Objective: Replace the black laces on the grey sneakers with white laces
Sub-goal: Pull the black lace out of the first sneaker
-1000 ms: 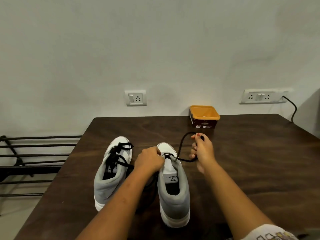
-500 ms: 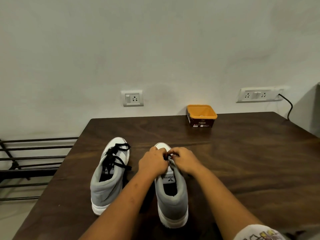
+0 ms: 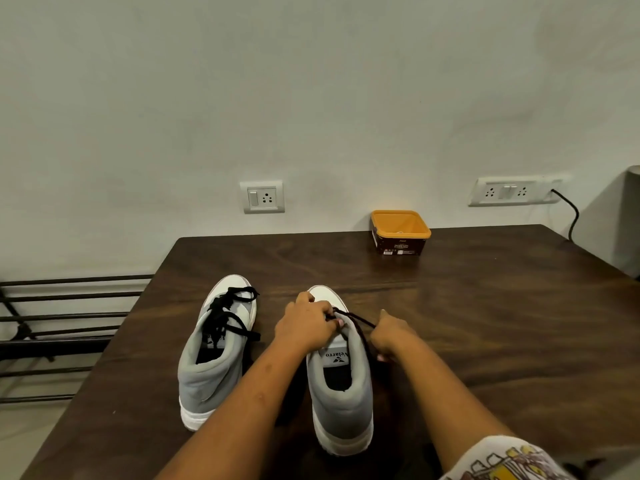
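Observation:
Two grey sneakers with white toes stand on the dark wooden table [image 3: 485, 323], toes pointing away from me. The left sneaker [image 3: 214, 358] keeps its black lace [image 3: 227, 315] threaded. Over the front of the right sneaker [image 3: 341, 393], my left hand [image 3: 306, 327] grips the shoe at the eyelets. My right hand [image 3: 393, 336] sits just right of that shoe and pinches a black lace [image 3: 356, 325] that runs taut from the eyelets to its fingers. No white laces are in view.
An orange tub [image 3: 400, 232] with a dark label stands at the back of the table by the wall. A black metal rack [image 3: 52, 323] stands left of the table. Two wall sockets and a black cable are behind.
A second ago my right hand held the lace out to the right, then came in to the eyelets beside my left hand. Now it has drawn back right, pulling lace out.

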